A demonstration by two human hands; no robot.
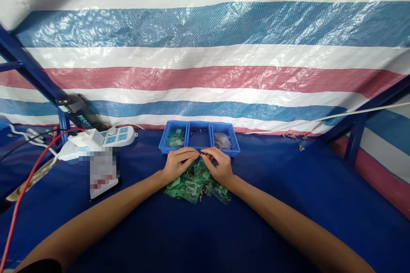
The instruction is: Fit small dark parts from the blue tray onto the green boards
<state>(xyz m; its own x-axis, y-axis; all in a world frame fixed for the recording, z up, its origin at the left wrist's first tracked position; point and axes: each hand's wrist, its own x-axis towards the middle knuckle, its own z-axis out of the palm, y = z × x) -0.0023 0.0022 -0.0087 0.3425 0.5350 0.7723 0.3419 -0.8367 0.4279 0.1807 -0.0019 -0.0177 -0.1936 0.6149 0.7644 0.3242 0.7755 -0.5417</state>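
My left hand [177,164] and my right hand [221,165] meet at the fingertips over a pile of small green plastic packets [191,190]. Fingers and thumb are pinched together on both hands. A tiny dark item seems to sit between the fingertips, too small to name. Small dark metal pieces [204,189] lie among the packets. Just beyond my hands stand three joined blue bins: the left bin [162,138] holds green packets, the middle bin [200,140] a few small dark parts, the right bin [235,141] clear packets.
On the left are a white power strip [120,137], a black bottle [83,113], a blurred phone-like device [103,175] and a red cable [24,194]. Small brass-coloured pieces [301,148] lie at the back right. A striped sheet [205,57] hangs behind the blue table [275,187].
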